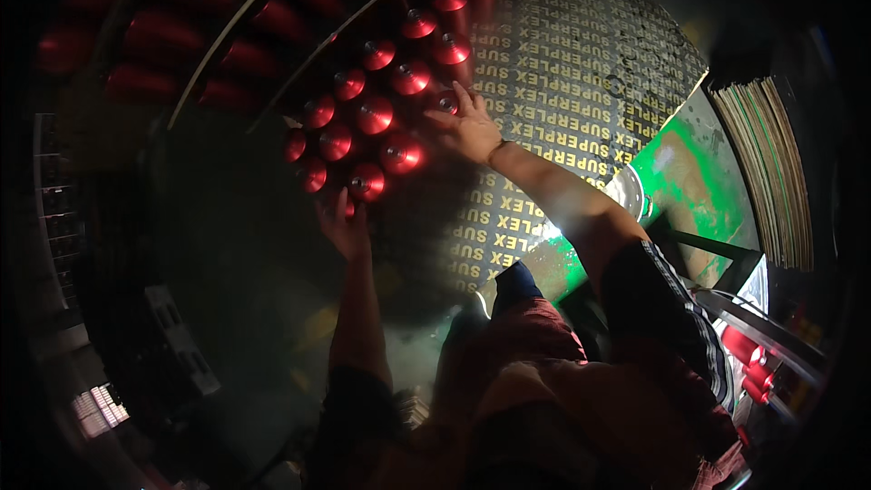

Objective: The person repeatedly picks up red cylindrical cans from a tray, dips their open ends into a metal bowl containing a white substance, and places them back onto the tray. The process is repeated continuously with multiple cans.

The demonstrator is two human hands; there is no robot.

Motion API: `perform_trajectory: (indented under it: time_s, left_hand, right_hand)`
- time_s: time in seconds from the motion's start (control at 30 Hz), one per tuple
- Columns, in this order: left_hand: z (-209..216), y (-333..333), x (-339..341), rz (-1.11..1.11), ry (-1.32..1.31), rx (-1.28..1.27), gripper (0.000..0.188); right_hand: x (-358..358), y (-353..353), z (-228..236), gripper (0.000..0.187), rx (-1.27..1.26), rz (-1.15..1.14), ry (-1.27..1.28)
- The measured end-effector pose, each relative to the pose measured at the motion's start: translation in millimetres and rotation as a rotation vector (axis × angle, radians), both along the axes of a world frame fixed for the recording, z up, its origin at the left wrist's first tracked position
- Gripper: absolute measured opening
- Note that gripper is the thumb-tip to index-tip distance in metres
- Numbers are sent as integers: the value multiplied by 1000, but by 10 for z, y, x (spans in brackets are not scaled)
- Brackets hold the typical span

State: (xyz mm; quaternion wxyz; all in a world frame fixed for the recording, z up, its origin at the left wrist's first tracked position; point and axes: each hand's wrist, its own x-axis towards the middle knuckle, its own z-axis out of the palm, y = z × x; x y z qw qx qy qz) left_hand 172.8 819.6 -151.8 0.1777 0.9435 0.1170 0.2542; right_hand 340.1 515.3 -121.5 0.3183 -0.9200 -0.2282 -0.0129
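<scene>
Shiny red bottles with cone-shaped shoulders and small metal necks stand upright in close rows on a dark printed board [535,109]. My right hand [467,130] reaches to the right side of the group, its fingers and thumb around the top of a red bottle [446,103]. At the near edge of the group, my left hand [345,229] has its fingers around another red bottle [346,207], mostly covered by the hand. Just beyond the left hand is a neighbouring bottle [366,182]. A further bottle [400,153] stands between the hands.
Behind the group, thin pale dividers [231,32] separate layers of more red bottles [168,36]. To the right, a stack of thin sheets [764,172] stands beside a green-stained surface [694,186]. A curved metal rail [762,322] is near my right elbow. The left side is dark.
</scene>
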Motion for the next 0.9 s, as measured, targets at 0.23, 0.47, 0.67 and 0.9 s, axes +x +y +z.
perform_trajectory:
  time_s: [0.23, 0.47, 0.67, 0.9]
  left_hand:
    - [-40, 151, -107, -75, 44, -67, 45]
    - [558, -48, -696, -130, 273, -839, 46]
    - [338, -1203, -505, -436, 469, -1997, 59]
    - [-179, -3441, 113, -1109, 1378, -2729, 57]
  right_hand:
    - [52, -109, -320, 52, 127, -36, -114]
    - [-1170, -1432, 11, 49, 802, -520, 235]
    - [-2517, -2530, 276, 55, 1777, -671, 442]
    - [-2929, -3126, 71, 54, 2293, -357, 245]
